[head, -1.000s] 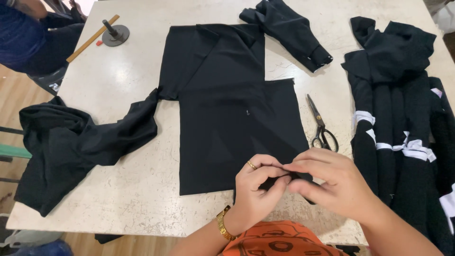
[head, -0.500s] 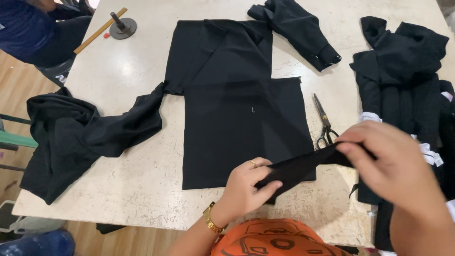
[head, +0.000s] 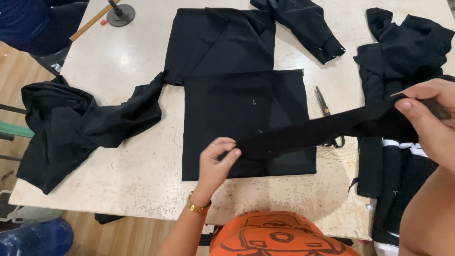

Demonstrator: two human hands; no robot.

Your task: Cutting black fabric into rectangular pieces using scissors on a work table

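A long black fabric strip (head: 313, 132) is stretched between my two hands above the table. My left hand (head: 215, 163) pinches its near end over the lower edge of a flat black fabric panel (head: 246, 114). My right hand (head: 429, 114) grips the other end, raised at the right over a pile of black garments. Under the strip, scissors (head: 327, 114) lie on the table just right of the panel, their handles partly hidden.
A pale table (head: 118, 142) holds a crumpled black garment (head: 71, 123) hanging off its left edge, a black sleeve piece (head: 303, 23) at the back, and stacked black clothes with white trim (head: 403, 142) on the right. A metal stand (head: 118, 14) and a wooden ruler (head: 90, 23) lie at the back left.
My hands have drawn apart: the right hand moved right and up, pulling the strip out to full length, while the left stayed near the panel's lower edge.
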